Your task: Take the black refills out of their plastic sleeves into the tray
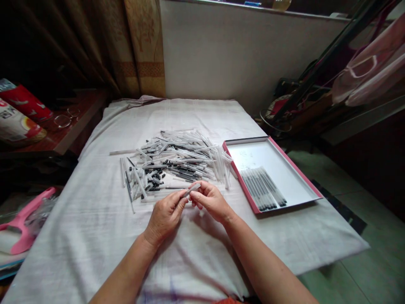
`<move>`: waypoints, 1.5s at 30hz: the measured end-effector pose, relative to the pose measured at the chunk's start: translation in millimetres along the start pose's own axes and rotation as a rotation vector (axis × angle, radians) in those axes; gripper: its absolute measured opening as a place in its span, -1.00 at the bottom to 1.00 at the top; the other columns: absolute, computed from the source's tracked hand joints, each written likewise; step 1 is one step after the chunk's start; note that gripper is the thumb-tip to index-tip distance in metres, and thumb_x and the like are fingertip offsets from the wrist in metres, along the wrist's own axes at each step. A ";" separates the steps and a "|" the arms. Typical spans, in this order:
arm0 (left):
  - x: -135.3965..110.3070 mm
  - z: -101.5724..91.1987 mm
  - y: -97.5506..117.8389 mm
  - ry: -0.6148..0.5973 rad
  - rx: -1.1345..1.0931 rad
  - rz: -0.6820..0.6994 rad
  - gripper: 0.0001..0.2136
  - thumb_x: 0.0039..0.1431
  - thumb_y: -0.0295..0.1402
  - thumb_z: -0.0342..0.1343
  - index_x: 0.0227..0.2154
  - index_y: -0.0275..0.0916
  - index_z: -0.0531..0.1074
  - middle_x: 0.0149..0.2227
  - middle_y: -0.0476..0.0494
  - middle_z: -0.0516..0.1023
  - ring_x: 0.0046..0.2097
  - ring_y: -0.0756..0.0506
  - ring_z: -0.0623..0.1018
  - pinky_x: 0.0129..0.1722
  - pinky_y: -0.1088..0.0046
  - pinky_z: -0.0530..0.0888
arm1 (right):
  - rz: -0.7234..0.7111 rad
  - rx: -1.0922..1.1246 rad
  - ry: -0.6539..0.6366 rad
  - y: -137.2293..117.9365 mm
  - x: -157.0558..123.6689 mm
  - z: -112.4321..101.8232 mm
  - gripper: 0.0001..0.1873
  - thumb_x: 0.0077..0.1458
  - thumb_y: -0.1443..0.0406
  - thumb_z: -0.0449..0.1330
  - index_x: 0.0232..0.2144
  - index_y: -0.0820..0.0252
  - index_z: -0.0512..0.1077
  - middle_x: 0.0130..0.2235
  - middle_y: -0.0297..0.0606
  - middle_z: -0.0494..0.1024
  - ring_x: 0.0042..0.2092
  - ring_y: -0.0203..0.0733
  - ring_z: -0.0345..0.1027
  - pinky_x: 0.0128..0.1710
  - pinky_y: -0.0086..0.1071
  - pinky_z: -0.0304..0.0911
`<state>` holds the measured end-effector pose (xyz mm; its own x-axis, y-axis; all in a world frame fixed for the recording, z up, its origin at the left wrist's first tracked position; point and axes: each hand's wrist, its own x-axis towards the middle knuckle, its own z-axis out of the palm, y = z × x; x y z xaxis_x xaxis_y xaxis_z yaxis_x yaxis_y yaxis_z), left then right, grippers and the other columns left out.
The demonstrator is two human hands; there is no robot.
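In front of my body, my left hand (169, 211) and my right hand (209, 198) meet at the near edge of the pile. Between their fingertips runs a slim translucent pen (192, 191), pinched by both hands; much of its length is hidden by the fingers. Just beyond lies a loose pile of pen parts (186, 156): clear barrels, dark refills and small black plugs (155, 180). To the right, a shallow pink-edged box lid (278, 164) with a white inside holds a row of pens (262, 190), lying side by side with dark tips toward me.
A pale cloth (110, 245) covers the table. On the left are a brown side table (66, 139) with glasses (63, 121) and packages, and a pink-handled tool (23, 223). A white wall (215, 50) and a curtain (145, 46) stand behind.
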<state>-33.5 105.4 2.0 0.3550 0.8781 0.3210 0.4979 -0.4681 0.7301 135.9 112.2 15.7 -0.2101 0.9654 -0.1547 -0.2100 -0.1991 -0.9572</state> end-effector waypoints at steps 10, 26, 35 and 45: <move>-4.1 -12.8 -15.6 0.050 -0.029 -0.117 -0.75 0.23 -0.28 0.09 -0.08 -0.19 0.54 -0.19 -0.14 0.65 -0.22 -0.09 0.63 -0.23 0.44 0.56 | -0.217 -0.028 0.372 -33.2 -6.6 -54.9 -0.59 0.00 -0.05 0.26 -0.34 0.15 0.38 -0.34 -0.25 0.58 -0.38 -0.26 0.43 -0.52 -0.49 0.22; -4.3 -17.9 -29.8 0.119 0.002 -0.120 -0.76 0.21 -0.20 0.08 -0.22 -0.17 0.58 -0.25 -0.12 0.66 -0.25 -0.12 0.64 -0.27 0.42 0.60 | 0.146 -1.435 0.944 -79.2 -28.8 -227.3 -0.60 0.09 0.13 0.12 -0.12 0.17 0.58 -0.28 -0.14 0.65 -0.24 -0.02 0.50 -0.30 -0.30 0.27; -2.8 -18.4 -30.0 0.139 -0.003 -0.135 -0.76 0.21 -0.20 0.07 -0.25 -0.18 0.58 -0.28 -0.11 0.65 -0.27 -0.11 0.64 -0.27 0.42 0.60 | 0.329 -1.595 0.775 -54.9 -34.9 -228.6 -0.58 0.18 0.09 0.05 -0.04 0.09 0.54 -0.16 -0.15 0.65 -0.14 0.01 0.50 -0.27 -0.28 0.26; -2.8 -24.6 -32.2 0.197 0.012 -0.154 -0.76 0.20 -0.20 0.08 -0.23 -0.20 0.57 -0.29 -0.11 0.64 -0.38 -0.06 0.61 -0.39 0.49 0.55 | 0.338 -1.642 0.766 -49.9 -39.9 -219.5 -0.55 0.23 0.13 0.01 0.04 0.11 0.49 -0.08 -0.10 0.60 -0.11 0.03 0.49 -0.24 -0.25 0.28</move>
<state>-70.0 120.5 -7.5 0.1138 0.9410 0.3186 0.5437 -0.3274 0.7728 364.3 120.7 15.9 0.4866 0.8734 0.0183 0.8733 -0.4857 -0.0385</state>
